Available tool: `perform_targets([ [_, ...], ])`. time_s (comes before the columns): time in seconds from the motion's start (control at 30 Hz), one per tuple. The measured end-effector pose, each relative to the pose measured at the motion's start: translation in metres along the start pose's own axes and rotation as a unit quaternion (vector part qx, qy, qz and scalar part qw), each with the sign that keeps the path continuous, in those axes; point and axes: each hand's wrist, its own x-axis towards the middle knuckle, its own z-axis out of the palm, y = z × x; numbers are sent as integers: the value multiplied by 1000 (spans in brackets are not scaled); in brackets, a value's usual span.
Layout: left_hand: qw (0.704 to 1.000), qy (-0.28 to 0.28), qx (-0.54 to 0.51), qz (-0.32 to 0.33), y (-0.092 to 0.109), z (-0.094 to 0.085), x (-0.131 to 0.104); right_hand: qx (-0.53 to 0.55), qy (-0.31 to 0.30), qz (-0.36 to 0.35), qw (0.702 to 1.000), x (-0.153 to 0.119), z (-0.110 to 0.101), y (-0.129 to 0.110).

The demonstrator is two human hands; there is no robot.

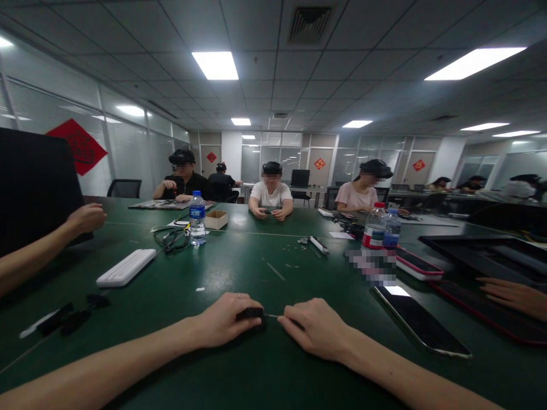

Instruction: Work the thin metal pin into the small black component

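Note:
Low over the green table, my left hand [226, 320] is closed around a small black block [251, 313], which sticks out between thumb and fingers. A thin metal shaft [272, 315] spans the short gap between that block and my right hand [316, 329]. The right fingers are closed on this thin-shafted tool, which looks like a screwdriver; its handle is mostly hidden in the palm. Whether the tip touches the block I cannot tell. Near my left hand lies a small white scrap [200, 289].
Beside my right arm lies a phone [423, 319]. A white bar-shaped case [127, 267], water bottle [197, 219], cable [171, 239] and small box [216, 220] stand leftward. Co-workers' hands appear at the left [86, 220] and right [515, 296]. Small metal bits [301, 241] lie ahead.

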Motion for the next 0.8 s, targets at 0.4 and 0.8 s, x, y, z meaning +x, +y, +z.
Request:
perform_targets([
  [0.4,1000,-12,18,13,-3,8,1,-61,-15,26,998,0,-4,-9],
  [0.8,1000,9,22,0,0,17,-3,-106,-28,58,992,-7,-10,-22],
])
